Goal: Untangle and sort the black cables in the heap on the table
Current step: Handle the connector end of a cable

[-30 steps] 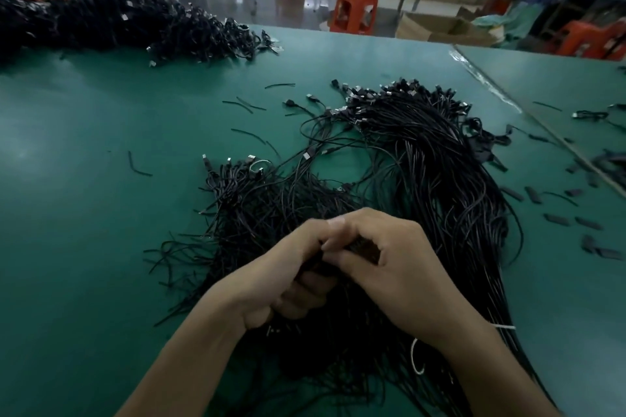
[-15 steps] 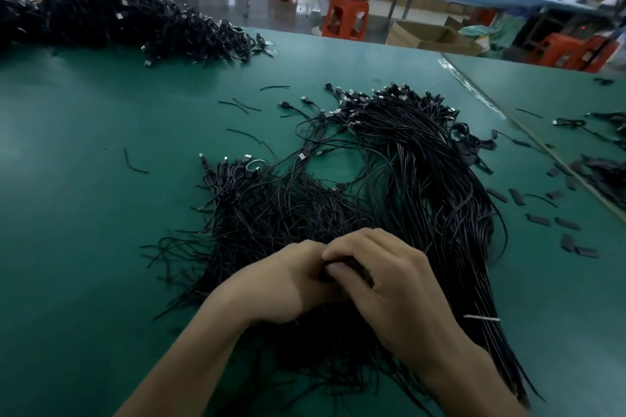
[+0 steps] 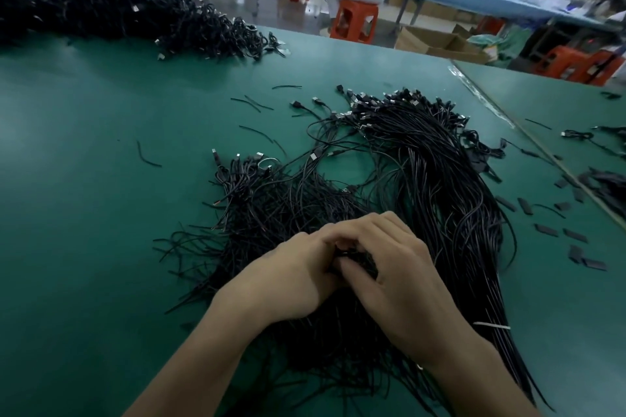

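Note:
A heap of thin black cables (image 3: 423, 186) with small metal plugs lies on the green table (image 3: 84, 179), fanning from a bunch of plug ends at the far side down to the near edge. Over the near middle of the heap, my left hand (image 3: 288, 278) and my right hand (image 3: 396, 267) meet, fingers curled round a small clump of black cables (image 3: 355, 259) between them. A white tie (image 3: 491, 326) wraps the long strands to the right of my right wrist.
A second large pile of black cables (image 3: 135, 17) lies along the table's far left. Short black cable offcuts (image 3: 147, 156) and flat black pieces (image 3: 545, 229) are scattered around the heap. A seam (image 3: 528, 142) runs along the right. A person on an orange stool (image 3: 354, 20) sits beyond.
Both hands stay together on the same clump, fingers working slightly. The view has tilted up a little, so the hands sit lower in the picture and the white tie shifted right.

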Available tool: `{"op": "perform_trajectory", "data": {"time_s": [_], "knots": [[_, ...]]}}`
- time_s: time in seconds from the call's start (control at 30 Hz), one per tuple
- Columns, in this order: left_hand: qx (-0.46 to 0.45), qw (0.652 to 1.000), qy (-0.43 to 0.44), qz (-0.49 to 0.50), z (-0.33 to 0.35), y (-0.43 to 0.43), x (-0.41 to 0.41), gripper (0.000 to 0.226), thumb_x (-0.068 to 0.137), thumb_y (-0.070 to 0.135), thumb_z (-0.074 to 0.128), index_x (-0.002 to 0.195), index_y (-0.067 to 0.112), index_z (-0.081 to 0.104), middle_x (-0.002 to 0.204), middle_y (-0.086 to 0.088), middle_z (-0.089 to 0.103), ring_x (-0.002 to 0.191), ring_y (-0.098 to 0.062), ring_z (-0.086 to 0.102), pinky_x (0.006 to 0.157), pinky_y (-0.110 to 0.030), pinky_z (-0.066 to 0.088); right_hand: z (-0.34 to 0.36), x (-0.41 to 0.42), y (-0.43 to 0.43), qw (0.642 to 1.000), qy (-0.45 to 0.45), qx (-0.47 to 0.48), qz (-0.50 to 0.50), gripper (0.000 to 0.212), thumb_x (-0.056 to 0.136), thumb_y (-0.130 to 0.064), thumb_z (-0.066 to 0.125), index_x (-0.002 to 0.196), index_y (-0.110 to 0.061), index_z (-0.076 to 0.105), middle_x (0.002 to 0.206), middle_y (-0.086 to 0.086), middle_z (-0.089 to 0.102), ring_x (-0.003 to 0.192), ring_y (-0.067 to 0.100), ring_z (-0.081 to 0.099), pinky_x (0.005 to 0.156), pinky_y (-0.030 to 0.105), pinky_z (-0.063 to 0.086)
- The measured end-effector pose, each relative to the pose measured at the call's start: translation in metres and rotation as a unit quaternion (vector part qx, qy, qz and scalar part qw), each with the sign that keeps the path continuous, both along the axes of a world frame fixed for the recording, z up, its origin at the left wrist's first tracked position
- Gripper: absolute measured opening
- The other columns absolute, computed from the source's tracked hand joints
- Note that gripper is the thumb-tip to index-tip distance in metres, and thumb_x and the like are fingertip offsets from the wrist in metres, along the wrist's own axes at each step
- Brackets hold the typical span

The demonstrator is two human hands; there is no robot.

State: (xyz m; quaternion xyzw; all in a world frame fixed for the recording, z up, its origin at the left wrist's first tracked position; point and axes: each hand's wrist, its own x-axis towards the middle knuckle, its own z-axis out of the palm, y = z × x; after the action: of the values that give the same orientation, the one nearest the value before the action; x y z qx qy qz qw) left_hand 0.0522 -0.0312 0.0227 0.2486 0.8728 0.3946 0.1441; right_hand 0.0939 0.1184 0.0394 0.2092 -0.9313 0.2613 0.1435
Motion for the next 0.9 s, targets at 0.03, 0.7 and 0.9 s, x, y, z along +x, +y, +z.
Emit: {"op": "perform_trajectory", "data": {"time_s": [0.03,0.7,0.9], "knots": [[-0.027,0.999,0.027,0.008,-0.002,0.000,0.001,0.012,0.099,0.016,0.048,0.102,0.027,0.051,0.068,0.015,0.034,0.052,0.001,0.044,0.060,0.004,0.034,-0.001,0.000,0.000,1.000,-0.010,-0.015,-0.004,0.029,0.084,-0.010,0.064,0.108,-0.027,0.065,0.099,-0.019,0.061,0.097,0.005,0.052,0.085,0.024,0.045],[-0.199,0.957,0.152,0.145,-0.005,0.015,0.008,0.028,0.093,0.017,0.048,0.102,0.027,0.024,0.069,0.008,0.043,0.053,-0.017,0.040,0.047,-0.030,0.026,-0.010,0.001,-0.006,0.976,-0.039,-0.175,-0.124,0.025,0.083,-0.007,0.073,0.098,-0.027,0.077,0.082,-0.016,0.067,0.084,0.001,0.064,0.071,0.008,0.047],[-0.216,0.949,0.176,0.147,-0.006,0.017,0.010,0.032,0.095,0.020,0.049,0.101,0.028,0.018,0.066,0.008,0.038,0.054,-0.016,0.037,0.050,-0.030,0.027,-0.009,-0.002,-0.005,0.968,-0.092,-0.205,-0.116,0.022,0.089,-0.009,0.069,0.093,-0.029,0.076,0.083,-0.013,0.069,0.082,0.004,0.066,0.069,0.014,0.051]]}}
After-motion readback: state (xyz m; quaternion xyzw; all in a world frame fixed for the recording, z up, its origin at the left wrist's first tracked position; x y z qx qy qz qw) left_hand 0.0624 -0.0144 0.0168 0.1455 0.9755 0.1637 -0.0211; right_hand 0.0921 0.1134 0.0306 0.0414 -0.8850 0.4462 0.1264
